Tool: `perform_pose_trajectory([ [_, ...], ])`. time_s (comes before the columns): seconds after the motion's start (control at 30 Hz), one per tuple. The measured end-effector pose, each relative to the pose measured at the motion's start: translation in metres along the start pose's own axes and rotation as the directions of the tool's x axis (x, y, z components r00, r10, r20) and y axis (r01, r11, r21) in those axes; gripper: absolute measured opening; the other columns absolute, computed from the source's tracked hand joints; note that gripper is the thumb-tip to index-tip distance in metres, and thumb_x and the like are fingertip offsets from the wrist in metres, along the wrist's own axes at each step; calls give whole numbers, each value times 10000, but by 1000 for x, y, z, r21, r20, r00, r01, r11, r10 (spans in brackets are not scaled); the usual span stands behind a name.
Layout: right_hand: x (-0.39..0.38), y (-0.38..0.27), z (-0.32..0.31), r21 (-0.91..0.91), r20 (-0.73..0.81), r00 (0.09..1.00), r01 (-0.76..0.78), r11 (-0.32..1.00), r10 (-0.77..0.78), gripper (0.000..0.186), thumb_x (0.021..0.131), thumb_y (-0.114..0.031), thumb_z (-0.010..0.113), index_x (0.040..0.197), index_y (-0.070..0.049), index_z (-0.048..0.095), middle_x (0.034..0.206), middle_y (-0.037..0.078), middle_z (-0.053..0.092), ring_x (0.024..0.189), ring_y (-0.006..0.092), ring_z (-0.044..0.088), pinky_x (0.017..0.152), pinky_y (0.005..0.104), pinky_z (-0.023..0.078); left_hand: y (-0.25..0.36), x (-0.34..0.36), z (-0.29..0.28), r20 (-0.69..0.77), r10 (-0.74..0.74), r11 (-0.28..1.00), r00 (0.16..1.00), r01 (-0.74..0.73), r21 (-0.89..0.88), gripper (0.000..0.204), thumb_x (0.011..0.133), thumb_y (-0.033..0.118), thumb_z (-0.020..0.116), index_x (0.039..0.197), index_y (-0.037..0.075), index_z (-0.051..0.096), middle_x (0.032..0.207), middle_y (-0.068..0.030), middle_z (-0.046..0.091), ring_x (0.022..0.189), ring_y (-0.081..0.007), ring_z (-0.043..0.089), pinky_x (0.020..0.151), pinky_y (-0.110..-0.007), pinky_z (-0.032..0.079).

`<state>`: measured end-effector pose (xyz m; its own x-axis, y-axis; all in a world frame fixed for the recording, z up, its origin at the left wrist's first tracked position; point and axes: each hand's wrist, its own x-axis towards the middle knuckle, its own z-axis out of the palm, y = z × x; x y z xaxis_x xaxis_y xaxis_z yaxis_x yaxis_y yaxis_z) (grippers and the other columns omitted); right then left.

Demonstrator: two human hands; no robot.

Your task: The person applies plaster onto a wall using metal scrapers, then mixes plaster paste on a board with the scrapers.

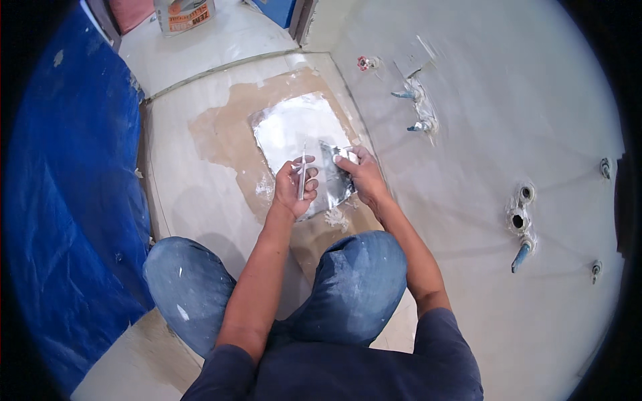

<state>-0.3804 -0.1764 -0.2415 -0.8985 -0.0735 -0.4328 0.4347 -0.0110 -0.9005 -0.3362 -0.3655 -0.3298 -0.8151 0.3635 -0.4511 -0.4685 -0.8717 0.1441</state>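
Note:
My left hand (294,188) is closed around a slim, pale, stick-like tool (302,175) that points away from me; its exact kind is too small to make out. In my right hand (366,175), thumb on top, is a dark, shiny flat sheet (340,182), tilted beside the left hand. Both hands are over a silvery, roughly square sheet (284,127) lying on the floor. White crumbly material (336,218) lies by its near edge, below the right hand.
Brown floor covering (224,134) surrounds the silvery sheet. A blue tarp (80,220) hangs at left. On the right wall are pipe stubs (521,255) and a red-handled valve (364,63). A printed bag (184,15) stands at the far end. My knees (361,287) are close by.

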Motion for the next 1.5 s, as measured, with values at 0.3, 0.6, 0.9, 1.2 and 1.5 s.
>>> perform_pose_trajectory([
  [0.3,21,7,2,-259,-134,973,150,954,-189,598,774,-183,892,1209,63,562,990,166,722,830,195,710,732,319,581,1,-19,37,483,-22,968,875,140,-209,879,1015,715,304,1595,56,337,1553,-183,472,1401,-359,480,1181,-523,372],
  [0.6,23,0,16,-497,-181,919,222,839,-351,631,741,-304,907,1142,52,574,931,159,712,778,220,684,720,352,551,-17,3,25,267,10,972,964,53,-229,570,1057,461,403,1427,57,563,1354,-158,653,1225,-351,632,1101,-528,471],
  [0.9,27,14,17,-538,-101,938,228,812,-331,634,747,-323,903,1145,45,573,926,182,693,830,251,678,743,374,539,-22,12,14,377,82,957,923,33,-288,578,1077,487,366,1451,80,537,1381,-157,632,1259,-330,617,1128,-493,455],
  [1.2,9,7,24,-522,-32,961,219,824,-276,611,745,-304,911,1127,21,563,982,204,701,924,271,689,843,374,533,-24,0,38,144,191,975,971,-171,-142,741,1061,641,321,1509,64,444,1410,-191,575,1275,-354,582,1122,-521,449],
  [1.5,-9,8,35,-552,107,946,313,773,-306,575,755,-264,908,1126,4,561,959,171,689,905,241,662,828,380,524,-21,-3,36,133,176,973,975,-152,-172,988,912,858,373,1513,77,444,1445,-185,548,1319,-389,549,1145,-566,421],
])
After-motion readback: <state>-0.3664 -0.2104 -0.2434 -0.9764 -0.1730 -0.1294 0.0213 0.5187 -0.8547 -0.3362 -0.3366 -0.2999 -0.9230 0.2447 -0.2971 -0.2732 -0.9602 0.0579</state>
